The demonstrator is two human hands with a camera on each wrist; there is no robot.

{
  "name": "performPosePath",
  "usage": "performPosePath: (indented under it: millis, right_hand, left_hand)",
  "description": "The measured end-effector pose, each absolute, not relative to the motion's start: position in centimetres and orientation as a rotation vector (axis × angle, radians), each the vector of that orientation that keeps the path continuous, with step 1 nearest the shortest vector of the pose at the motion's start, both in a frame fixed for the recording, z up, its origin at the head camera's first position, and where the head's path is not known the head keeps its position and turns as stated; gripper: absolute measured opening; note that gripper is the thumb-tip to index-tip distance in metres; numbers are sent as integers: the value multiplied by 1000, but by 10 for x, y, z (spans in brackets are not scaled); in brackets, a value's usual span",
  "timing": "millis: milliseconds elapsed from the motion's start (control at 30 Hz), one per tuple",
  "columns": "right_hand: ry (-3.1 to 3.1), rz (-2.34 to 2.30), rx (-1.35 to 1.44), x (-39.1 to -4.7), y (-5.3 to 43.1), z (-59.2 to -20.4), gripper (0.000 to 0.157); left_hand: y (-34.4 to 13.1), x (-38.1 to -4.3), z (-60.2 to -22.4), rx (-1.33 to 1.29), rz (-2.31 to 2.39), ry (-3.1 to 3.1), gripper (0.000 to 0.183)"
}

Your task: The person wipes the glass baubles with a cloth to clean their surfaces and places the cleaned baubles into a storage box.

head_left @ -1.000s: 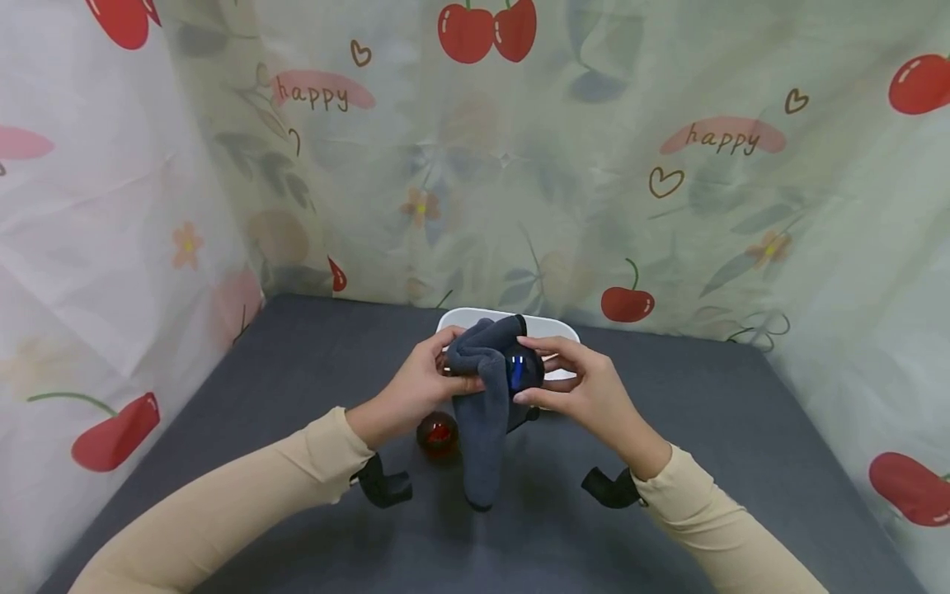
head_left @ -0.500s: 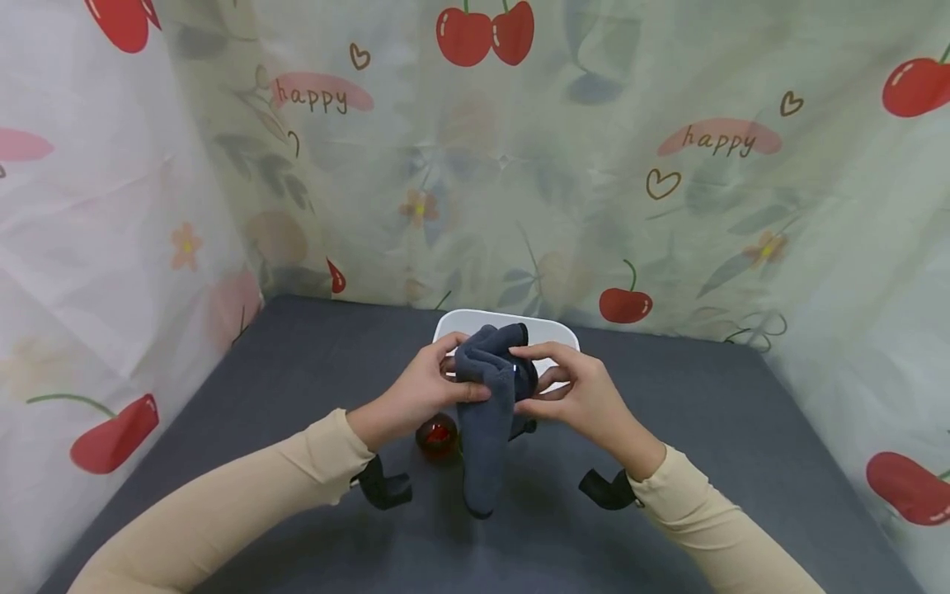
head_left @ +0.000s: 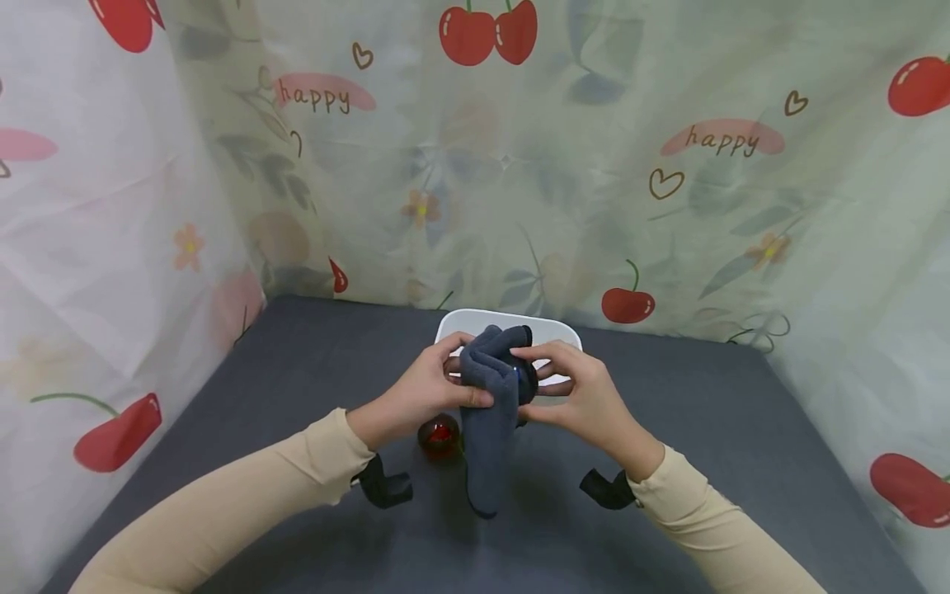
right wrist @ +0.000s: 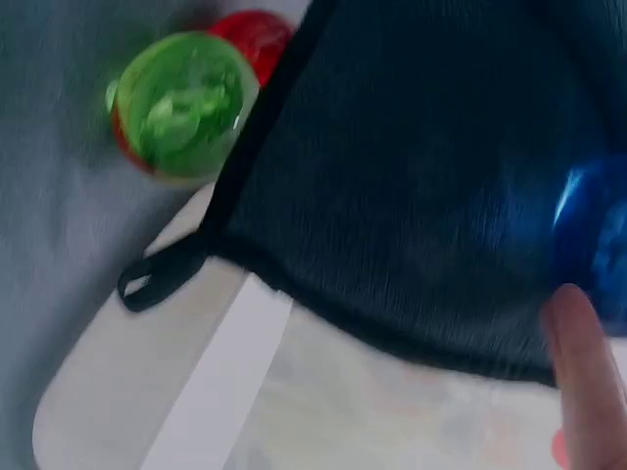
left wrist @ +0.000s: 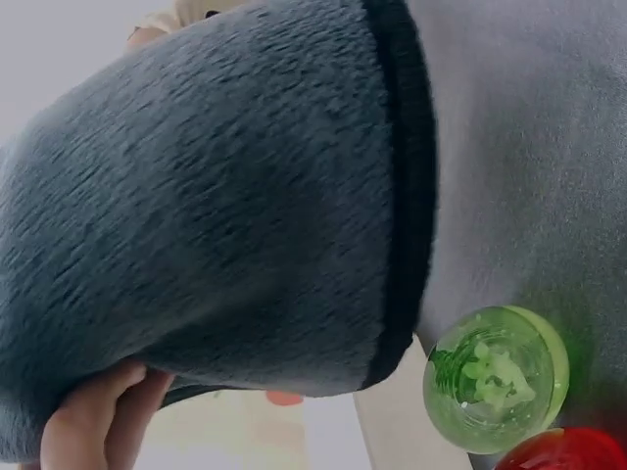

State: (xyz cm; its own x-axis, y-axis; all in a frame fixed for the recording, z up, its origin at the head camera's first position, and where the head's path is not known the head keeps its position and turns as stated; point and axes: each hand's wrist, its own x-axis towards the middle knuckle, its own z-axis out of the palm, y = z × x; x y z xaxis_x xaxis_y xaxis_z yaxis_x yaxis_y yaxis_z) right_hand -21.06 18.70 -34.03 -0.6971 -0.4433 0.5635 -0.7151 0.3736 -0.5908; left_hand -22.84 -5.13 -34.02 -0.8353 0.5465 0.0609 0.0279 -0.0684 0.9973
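Observation:
In the head view my left hand grips a blue-grey towel with dark edging, its thumb in front of the folds. The long end of the towel hangs down toward me. My right hand holds a shiny blue transparent ball between thumb and fingers, against the towel's right side. Part of the ball is hidden behind the cloth. In the right wrist view a fingertip lies at the blue ball's edge, and a hanging loop shows at the towel's corner.
A white plastic container stands behind the hands. A red transparent ball lies on the dark grey tabletop, left of the towel. Beside it is a green transparent ball. A printed curtain surrounds the table.
My right hand has turned the blue ball and brought it further into the towel, so less of it shows. Both hands and the towel have shifted slightly toward me.

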Motion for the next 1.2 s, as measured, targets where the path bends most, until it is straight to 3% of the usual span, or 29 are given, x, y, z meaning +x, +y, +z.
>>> performPosePath:
  millis: [267,533,833,1067,1200]
  right_hand:
    - [-2318,1262,973,-206,183,-339,72]
    - [-2360,1280,951,-204,183,-338,68]
    - [-2343,1369,968,-204,183,-337,72]
    - [-2311,1274,919,-206,184,-339,61]
    - [-2337,1343,885,-206,182,-338,62]
  left_hand:
    - [-51,-230,-339,579,2067,1830,39]
    - [-48,-228,-333,659,1941,1903,55]
    - [-49,-228,-332,569,2007,1931,45]
    - [-48,-229,-336,596,1932,2007,59]
    - [-48,-230,-339,603,1925,2057,57]
